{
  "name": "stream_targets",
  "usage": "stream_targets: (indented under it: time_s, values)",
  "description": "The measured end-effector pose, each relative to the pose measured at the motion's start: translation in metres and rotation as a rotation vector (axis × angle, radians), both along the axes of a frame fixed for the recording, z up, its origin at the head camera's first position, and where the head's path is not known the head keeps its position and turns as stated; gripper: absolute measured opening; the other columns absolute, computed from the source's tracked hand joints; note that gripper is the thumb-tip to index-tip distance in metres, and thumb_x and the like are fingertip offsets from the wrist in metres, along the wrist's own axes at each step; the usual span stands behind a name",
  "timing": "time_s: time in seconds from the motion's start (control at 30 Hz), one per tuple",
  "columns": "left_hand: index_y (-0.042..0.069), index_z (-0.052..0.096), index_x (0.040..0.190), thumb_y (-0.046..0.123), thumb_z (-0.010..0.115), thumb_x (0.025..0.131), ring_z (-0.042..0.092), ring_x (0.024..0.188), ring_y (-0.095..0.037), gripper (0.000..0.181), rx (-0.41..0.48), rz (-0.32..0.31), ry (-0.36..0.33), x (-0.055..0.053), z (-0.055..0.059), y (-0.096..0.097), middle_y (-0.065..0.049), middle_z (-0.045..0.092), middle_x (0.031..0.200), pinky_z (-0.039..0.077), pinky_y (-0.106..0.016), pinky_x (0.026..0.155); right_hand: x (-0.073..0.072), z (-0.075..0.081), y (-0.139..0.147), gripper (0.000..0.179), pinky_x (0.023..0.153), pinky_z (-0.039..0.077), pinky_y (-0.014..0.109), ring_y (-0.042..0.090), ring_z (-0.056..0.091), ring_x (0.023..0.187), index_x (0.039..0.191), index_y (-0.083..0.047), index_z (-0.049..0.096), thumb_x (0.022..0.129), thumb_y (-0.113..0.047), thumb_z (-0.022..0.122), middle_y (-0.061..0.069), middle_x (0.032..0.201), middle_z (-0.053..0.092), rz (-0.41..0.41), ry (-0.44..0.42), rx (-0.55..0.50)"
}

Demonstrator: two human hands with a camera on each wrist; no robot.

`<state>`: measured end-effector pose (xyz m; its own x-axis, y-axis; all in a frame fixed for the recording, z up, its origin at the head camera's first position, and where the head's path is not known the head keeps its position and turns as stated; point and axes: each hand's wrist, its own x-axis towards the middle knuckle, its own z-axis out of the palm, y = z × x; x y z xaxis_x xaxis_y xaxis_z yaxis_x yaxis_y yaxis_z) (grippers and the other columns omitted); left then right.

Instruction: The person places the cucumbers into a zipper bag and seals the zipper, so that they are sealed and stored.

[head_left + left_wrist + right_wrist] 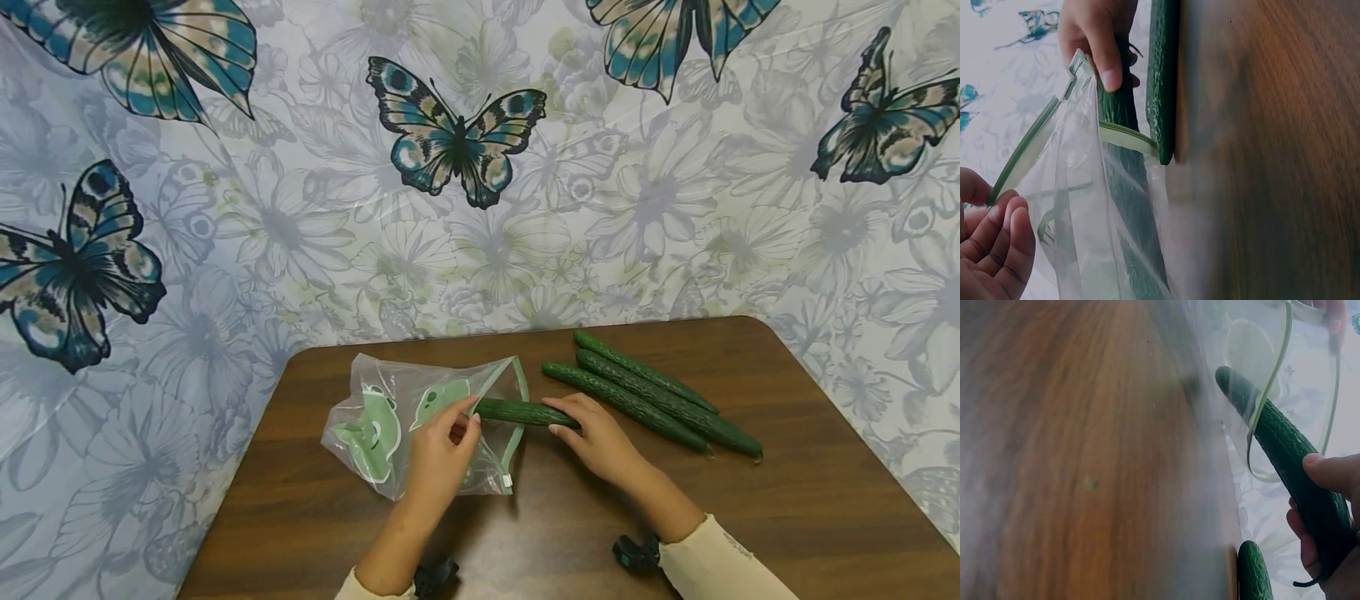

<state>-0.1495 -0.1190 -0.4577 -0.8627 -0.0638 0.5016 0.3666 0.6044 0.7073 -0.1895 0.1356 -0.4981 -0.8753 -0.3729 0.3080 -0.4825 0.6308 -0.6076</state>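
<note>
My left hand (438, 454) pinches the green-edged rim of a clear zip bag (522, 383) printed with green shapes; the left wrist view shows its thumb and fingertips (1002, 203) on that edge. My right hand (603, 446) grips a long dark green cucumber (525, 412) near its stem end. In the right wrist view the far end of this cucumber (1285, 444) has passed through the bag's mouth, and it shows through the clear plastic. The bag stands open around it. The thumb of the right hand (1335, 475) lies along the cucumber's side.
Three more cucumbers (637, 404) lie side by side on the brown wooden table (810, 517), right of the bag and beyond my right hand. Behind the table hangs a butterfly-patterned cloth (480, 267). Each wrist carries a black device (637, 553).
</note>
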Motion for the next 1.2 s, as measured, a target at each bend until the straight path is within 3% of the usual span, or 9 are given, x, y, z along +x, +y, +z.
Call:
stream_targets:
  time_s: [0.17,0.47,0.8,1.03,1.2]
  values:
    - [0.012,0.075,0.118,0.007,0.073,0.09,0.061,0.065,-0.004,0.028,0.001,-0.028,0.016,0.001,-0.001,0.002,0.004,0.067,0.074,0.055,-0.019,0.059,-0.004,-0.001,-0.009,0.045,0.093,0.056,0.044,0.019,0.064,0.113,0.14,-0.019,0.061,0.096,-0.021,0.071,0.0,0.121,0.066,0.003,-0.007,-0.012]
    - [0.012,0.075,0.118,0.01,0.073,0.091,0.059,0.065,-0.002,0.027,-0.016,-0.06,-0.028,0.002,-0.001,0.009,0.004,0.067,0.074,0.055,-0.018,0.059,-0.011,-0.002,-0.025,0.044,0.087,0.057,0.041,0.019,0.066,0.106,0.138,-0.015,0.063,0.095,-0.021,0.072,0.002,0.119,0.067,0.018,-0.044,-0.07]
    - [0.013,0.075,0.118,0.01,0.074,0.091,0.061,0.066,-0.004,0.027,0.006,-0.068,-0.032,0.002,-0.003,0.011,0.004,0.068,0.075,0.056,-0.019,0.061,-0.022,-0.005,-0.037,0.043,0.095,0.055,0.043,0.021,0.065,0.113,0.138,-0.015,0.063,0.095,-0.02,0.071,0.006,0.123,0.068,0.021,-0.158,-0.164]
    - [0.016,0.075,0.119,0.012,0.073,0.092,0.06,0.066,-0.002,0.027,0.032,-0.077,-0.046,0.003,-0.003,0.012,0.005,0.068,0.075,0.055,-0.019,0.061,-0.028,-0.007,-0.043,0.043,0.092,0.054,0.04,0.022,0.063,0.115,0.137,-0.016,0.063,0.096,-0.022,0.071,0.007,0.131,0.066,0.003,-0.251,-0.205]
    - [0.016,0.075,0.119,0.012,0.073,0.093,0.06,0.065,-0.001,0.026,0.057,-0.093,-0.054,0.004,-0.003,0.013,0.005,0.068,0.075,0.056,-0.019,0.06,-0.03,-0.008,-0.046,0.041,0.102,0.052,0.049,0.027,0.059,0.127,0.137,-0.021,0.064,0.097,-0.024,0.07,0.007,0.138,0.063,0.003,-0.343,-0.281]
